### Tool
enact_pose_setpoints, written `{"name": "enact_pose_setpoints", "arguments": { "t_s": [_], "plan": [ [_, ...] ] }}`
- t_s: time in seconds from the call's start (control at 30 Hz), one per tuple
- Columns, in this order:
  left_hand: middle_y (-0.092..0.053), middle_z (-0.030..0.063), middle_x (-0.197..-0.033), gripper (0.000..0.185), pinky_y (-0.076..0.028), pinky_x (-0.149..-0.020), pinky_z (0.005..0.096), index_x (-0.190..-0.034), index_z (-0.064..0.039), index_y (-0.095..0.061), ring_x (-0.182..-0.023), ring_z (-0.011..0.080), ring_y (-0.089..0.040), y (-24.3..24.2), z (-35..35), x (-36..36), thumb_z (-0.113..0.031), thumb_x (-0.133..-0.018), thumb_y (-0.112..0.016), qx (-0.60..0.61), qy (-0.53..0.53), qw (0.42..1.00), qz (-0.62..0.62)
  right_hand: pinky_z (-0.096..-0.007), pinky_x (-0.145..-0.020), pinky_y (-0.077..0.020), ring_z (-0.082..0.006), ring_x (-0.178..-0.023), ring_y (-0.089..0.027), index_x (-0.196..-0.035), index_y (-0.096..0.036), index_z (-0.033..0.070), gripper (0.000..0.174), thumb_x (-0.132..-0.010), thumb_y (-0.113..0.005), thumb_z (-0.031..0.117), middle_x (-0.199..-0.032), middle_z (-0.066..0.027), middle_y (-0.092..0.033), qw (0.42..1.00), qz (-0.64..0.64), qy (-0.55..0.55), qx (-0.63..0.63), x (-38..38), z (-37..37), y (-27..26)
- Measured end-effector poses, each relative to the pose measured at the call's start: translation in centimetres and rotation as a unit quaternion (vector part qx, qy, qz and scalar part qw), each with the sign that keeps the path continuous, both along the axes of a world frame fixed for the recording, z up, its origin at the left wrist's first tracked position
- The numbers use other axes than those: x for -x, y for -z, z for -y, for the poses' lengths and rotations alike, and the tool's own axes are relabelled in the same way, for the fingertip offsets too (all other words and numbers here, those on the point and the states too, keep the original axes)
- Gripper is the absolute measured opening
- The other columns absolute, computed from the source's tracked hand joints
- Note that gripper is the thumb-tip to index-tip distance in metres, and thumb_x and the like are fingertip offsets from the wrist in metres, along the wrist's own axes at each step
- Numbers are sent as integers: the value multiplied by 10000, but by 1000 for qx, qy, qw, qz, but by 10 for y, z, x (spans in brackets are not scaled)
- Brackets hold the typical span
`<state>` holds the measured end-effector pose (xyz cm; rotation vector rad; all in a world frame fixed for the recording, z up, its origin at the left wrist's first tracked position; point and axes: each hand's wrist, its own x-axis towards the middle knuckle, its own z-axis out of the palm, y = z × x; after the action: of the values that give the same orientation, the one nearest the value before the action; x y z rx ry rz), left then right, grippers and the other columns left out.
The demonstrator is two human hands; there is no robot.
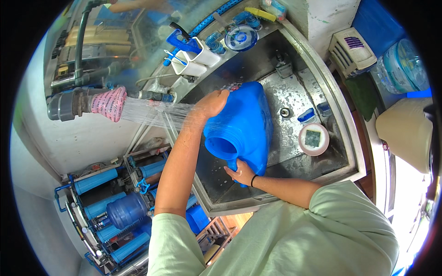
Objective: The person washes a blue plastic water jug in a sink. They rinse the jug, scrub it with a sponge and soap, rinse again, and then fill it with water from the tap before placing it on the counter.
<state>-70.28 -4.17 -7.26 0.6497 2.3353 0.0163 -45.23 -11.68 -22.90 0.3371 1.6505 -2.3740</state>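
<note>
A big blue plastic jug [248, 127] lies tilted over a stainless steel sink [286, 138], its round uncapped mouth facing down and left. My left hand [215, 103] grips the jug's upper left edge, with some fingertips hidden. My right hand [241, 172], a black band at its wrist, holds the handle beside the mouth. Water sprays sideways from a grey pipe [64, 105] whose end is wrapped in pink printed material [109, 104], striking my left forearm and the jug. A pink round bowl [313, 139] with a green pad in it and a blue-bristled brush [306, 116] rest in the sink.
White holders [193, 63] with brushes, a clear-and-blue round lid [241, 37] and a yellow-handled brush [260, 14] line the back ledge. A metal fitting [285, 112] rises from the sink floor. Blue filter housings [96, 181] and a large water bottle [127, 209] stand lower left.
</note>
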Motion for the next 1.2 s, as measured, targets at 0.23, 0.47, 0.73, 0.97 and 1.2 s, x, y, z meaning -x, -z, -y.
{"name": "enact_pose_setpoints", "arguments": {
  "t_s": [0.23,0.47,0.73,0.97,1.2],
  "plan": [
    [-643,270,-938,580,-417,-896,478,-996,76,-609,-930,408,-603,-7,-1,-3,-423,-979,-312,-9,19,1000,8,-324,-504,-505,-163,-520,-627,-1080,-544,21,268,-948,-655,226,-645,-67,-623,1000,-4,10,16,1,0,1],
    [-629,314,-1111,585,-391,-967,504,-1086,74,-607,-1093,454,-573,-2,2,-4,-416,-995,-301,-8,-24,1000,3,-340,-514,-511,-179,-528,-637,-1014,-542,22,257,-940,-658,239,-638,-74,-625,999,-14,19,27,-1,0,-1],
    [-668,244,-1077,341,-505,-843,446,-1068,-1,-664,-984,404,-653,-19,28,-49,-301,-950,-551,-260,19,956,-132,-387,-556,-531,-220,-551,-665,-801,-587,21,401,-905,-686,395,-620,-115,-648,1000,-2,8,-15,12,-9,-4],
    [-214,237,-1606,450,-163,-1155,629,-1162,93,-619,-1470,476,-179,33,40,-115,-311,-1006,-496,-200,72,877,-430,-399,-529,-527,-223,-559,-672,-1106,-593,-29,441,-923,-638,369,-640,-138,-673,998,-15,25,-60,37,-29,-3],
    [-304,236,-1571,459,-135,-1175,631,-997,87,-633,-1466,479,-204,21,109,-95,-320,-1015,-422,-212,324,857,-339,-366,-404,-477,-207,-425,-589,-1171,-481,-47,370,-934,-609,206,-623,-110,-621,999,-4,-10,44,65,-41,24]
  ]
}}
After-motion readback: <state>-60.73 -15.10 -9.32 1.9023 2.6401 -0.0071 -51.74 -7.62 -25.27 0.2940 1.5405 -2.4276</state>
